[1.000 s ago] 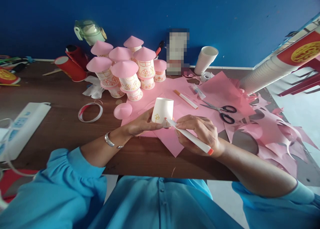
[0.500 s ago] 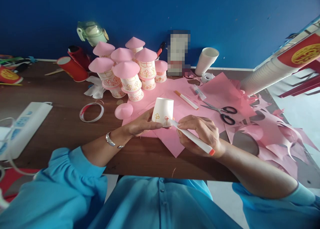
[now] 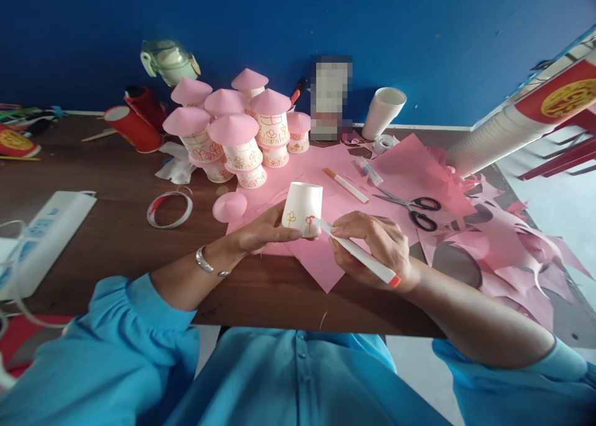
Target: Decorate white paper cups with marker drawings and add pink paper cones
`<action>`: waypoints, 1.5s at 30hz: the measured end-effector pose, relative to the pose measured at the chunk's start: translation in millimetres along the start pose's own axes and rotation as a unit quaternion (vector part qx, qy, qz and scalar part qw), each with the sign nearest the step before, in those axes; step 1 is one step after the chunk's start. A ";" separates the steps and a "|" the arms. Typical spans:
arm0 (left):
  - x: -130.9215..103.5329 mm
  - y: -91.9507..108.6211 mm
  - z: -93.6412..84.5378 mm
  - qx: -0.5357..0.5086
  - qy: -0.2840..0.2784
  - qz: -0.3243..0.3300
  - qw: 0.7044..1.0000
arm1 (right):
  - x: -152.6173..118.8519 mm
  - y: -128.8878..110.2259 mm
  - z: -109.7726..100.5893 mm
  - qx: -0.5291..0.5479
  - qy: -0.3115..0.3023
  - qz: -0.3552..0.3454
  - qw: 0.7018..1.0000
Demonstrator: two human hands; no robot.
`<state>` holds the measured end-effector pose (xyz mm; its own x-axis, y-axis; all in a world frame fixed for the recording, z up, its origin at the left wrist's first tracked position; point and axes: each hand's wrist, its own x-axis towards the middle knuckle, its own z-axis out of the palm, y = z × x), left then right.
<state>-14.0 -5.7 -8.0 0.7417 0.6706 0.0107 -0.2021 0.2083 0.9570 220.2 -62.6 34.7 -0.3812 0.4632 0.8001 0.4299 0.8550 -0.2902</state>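
Observation:
My left hand [image 3: 263, 229] grips a white paper cup [image 3: 302, 202], which is upside down with its narrow end up. On the cup are a yellow flower drawing and a red one near the rim. My right hand [image 3: 375, 249] holds a white marker [image 3: 363, 258] with a red end, its tip at the red flower. Behind the cup stand several decorated cup towers [image 3: 242, 153] with pink cone roofs. A loose pink cone [image 3: 230, 207] lies left of the cup.
Pink paper [image 3: 326, 271], an orange-tipped marker [image 3: 347, 185], a glue tube [image 3: 370, 171] and scissors [image 3: 414, 208] lie beyond my hands. Pink scraps [image 3: 507, 252] spread at the right. At the left are a tape roll [image 3: 170, 210] and a power strip [image 3: 46, 240]. Stacked cups [image 3: 384, 112] stand behind.
The marker tip has shifted very slightly at the red flower, where the red line looks a little fuller. Both hands keep their holds.

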 end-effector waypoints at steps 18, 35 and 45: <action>-3.3 -6.2 -4.0 -0.010 0.012 -0.012 1.000 | -2.3 -0.6 0.4 0.014 -0.007 -0.005 1.000; -1.3 -2.3 1.5 -0.062 0.014 -0.013 0.998 | -3.0 -1.4 0.6 -0.029 0.000 -0.001 1.000; -2.3 -8.9 -4.7 -0.035 0.000 -0.005 0.999 | -2.4 -3.1 0.6 -0.005 -0.015 -0.001 1.000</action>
<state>-17.0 -5.7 -18.0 0.7432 0.6691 0.0018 -0.2391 0.2630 0.9347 219.3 -66.2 33.4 -0.4069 0.4681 0.7844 0.4370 0.8538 -0.2829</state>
